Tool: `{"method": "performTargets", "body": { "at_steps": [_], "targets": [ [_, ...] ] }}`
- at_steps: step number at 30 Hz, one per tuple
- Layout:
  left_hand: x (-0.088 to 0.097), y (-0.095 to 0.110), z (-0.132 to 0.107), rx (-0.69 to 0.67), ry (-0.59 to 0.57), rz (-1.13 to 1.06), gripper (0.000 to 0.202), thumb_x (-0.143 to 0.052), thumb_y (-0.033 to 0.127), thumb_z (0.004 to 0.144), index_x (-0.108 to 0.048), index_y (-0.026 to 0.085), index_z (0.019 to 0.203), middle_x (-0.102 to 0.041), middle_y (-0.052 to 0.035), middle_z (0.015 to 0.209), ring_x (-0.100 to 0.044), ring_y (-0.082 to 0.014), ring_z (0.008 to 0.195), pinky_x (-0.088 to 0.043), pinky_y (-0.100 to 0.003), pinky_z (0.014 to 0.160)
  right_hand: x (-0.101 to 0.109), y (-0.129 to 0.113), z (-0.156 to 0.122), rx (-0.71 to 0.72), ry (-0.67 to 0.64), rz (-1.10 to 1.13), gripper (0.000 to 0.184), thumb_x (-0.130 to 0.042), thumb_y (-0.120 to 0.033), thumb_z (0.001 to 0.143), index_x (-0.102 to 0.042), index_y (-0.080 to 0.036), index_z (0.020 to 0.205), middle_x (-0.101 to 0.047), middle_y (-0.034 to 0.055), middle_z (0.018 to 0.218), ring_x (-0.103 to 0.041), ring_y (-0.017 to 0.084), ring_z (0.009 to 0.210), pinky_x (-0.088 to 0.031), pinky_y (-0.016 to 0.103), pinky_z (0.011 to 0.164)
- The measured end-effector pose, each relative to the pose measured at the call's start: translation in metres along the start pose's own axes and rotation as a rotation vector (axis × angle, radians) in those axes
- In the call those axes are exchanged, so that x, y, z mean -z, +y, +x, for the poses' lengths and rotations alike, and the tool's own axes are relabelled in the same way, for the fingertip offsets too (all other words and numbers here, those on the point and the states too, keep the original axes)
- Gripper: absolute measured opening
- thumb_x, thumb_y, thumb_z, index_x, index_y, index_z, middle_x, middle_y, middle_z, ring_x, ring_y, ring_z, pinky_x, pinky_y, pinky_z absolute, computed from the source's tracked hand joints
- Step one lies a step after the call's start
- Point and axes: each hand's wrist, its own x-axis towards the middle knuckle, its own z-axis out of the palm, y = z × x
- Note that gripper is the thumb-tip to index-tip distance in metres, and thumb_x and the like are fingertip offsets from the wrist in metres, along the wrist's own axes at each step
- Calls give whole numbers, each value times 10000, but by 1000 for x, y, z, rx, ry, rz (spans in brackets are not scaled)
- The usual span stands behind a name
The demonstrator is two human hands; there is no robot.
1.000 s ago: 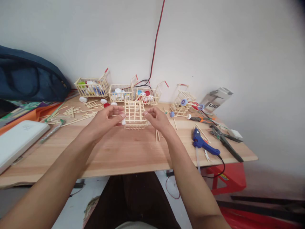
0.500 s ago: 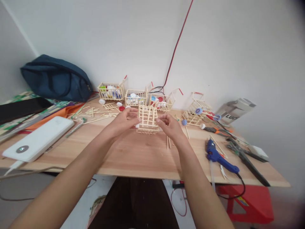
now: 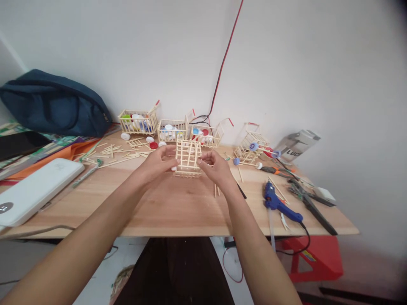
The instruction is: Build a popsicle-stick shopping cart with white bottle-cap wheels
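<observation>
A small cage-like frame of thin wooden sticks (image 3: 187,157) stands over the middle of the wooden table (image 3: 178,207). My left hand (image 3: 155,164) grips its left side with curled fingers, and a small white piece shows at my fingertips. My right hand (image 3: 216,167) pinches its right side. Several loose sticks (image 3: 216,189) lie on the table just below my right wrist.
Stick carts holding coloured bottle caps (image 3: 138,122) line the wall, another cart (image 3: 251,144) lies to the right. A blue glue gun (image 3: 277,203), pliers (image 3: 310,202) and a grey box (image 3: 297,144) sit right. A white power bank (image 3: 34,188) and dark bag (image 3: 54,106) are left.
The view has swung about while both hands stayed on the stick frame. My right fingers have closed in tighter on the frame's right side.
</observation>
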Motion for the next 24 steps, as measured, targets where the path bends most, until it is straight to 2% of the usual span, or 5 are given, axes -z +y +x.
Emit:
{"method": "performTargets", "body": {
  "at_steps": [6, 11, 15, 18, 24],
  "targets": [
    [-1, -1, -5, -47, 22, 35, 654, -734, 304, 640, -578, 142, 1254, -612, -147, 1343, -683, -238, 999, -557, -367, 833, -2, -5, -6, 1, 36, 17, 260, -632, -436, 732, -571, -221, 864, -718, 49, 906, -657, 184, 795, -486, 333, 750],
    [-2, -5, -13, -136, 14, 35, 655, -733, 325, 653, -574, 126, 1256, -595, -167, 1356, -652, -264, 1084, -556, -358, 837, -5, -5, -18, 35, 62, 22, 241, -629, -422, 768, -567, -217, 879, -710, 64, 964, -656, 194, 841, -468, 309, 705],
    [-1, -9, -19, -203, 5, 67, 646, -743, 298, 662, -558, 154, 1265, -582, -146, 1359, -623, -249, 1121, -549, -317, 818, -6, -6, -31, 52, 98, -19, 188, -613, -378, 804, -574, -218, 896, -699, 51, 982, -637, 186, 850, -442, 296, 699],
    [-1, -18, -24, -272, 11, 76, 621, -737, 248, 675, -562, 200, 1269, -552, -116, 1379, -617, -218, 1103, -545, -292, 807, -8, -7, -43, 69, 140, -38, 191, -616, -368, 814, -572, -216, 921, -679, 30, 968, -583, 152, 729, -427, 291, 686],
    [-3, -37, -38, -339, 19, 55, 601, -735, 196, 713, -556, 250, 1285, -501, -102, 1365, -617, -200, 1093, -568, -311, 846, -10, -5, -64, 103, 174, -53, 191, -606, -356, 834, -553, -211, 945, -658, 27, 978, -517, 134, 653, -403, 283, 645]
  ]
}}
